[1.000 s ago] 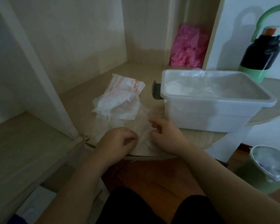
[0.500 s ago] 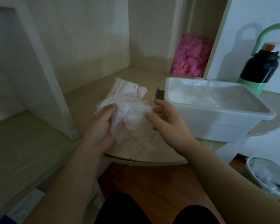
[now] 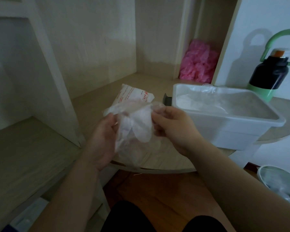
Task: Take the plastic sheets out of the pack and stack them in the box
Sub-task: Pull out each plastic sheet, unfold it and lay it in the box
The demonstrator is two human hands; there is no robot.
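Above the table's (image 3: 171,162) front edge, lifted off the wood since a second ago — plastic sheets (image 3: 139,129), pinched at either side in the curled fingers of left hand (image 3: 102,141) and right hand (image 3: 174,129). Drawn slightly wider apart than half a second back, with the pack (image 3: 132,93) left lying behind, near the box (image 3: 233,136). Likely ready to go right — into that box.

Red print on the pack (image 3: 132,96); too blurred to read.
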